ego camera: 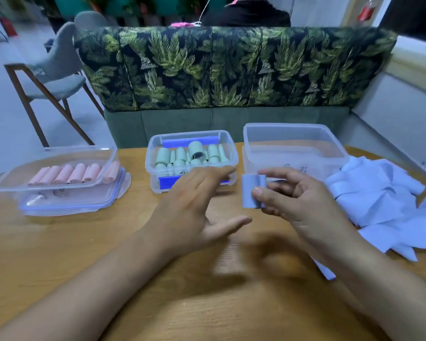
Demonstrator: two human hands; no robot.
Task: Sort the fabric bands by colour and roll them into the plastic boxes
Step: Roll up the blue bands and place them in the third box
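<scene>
Wooden tabletop (59,254), before the clear plastic box (293,143): right hand (298,200), grip closed, pinches a seemingly soft, light pale-blue fabric roll (249,194) across its coil; left hand (194,205) spread, empty.

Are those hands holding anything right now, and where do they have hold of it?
The right hand pinches a rolled blue band at its right side, thumb across the front. The left hand holds nothing.

I am making out no readable words anywhere. Dark scrawled marks are showing on the front wall of the large clear plastic box (296,166) on my right, too blurred to read. Fainter dark marks are showing on the clear blue-rimmed plastic lid (84,201) under the shallow clear plastic box (10,178) of pink rolls, also illegible.
</scene>
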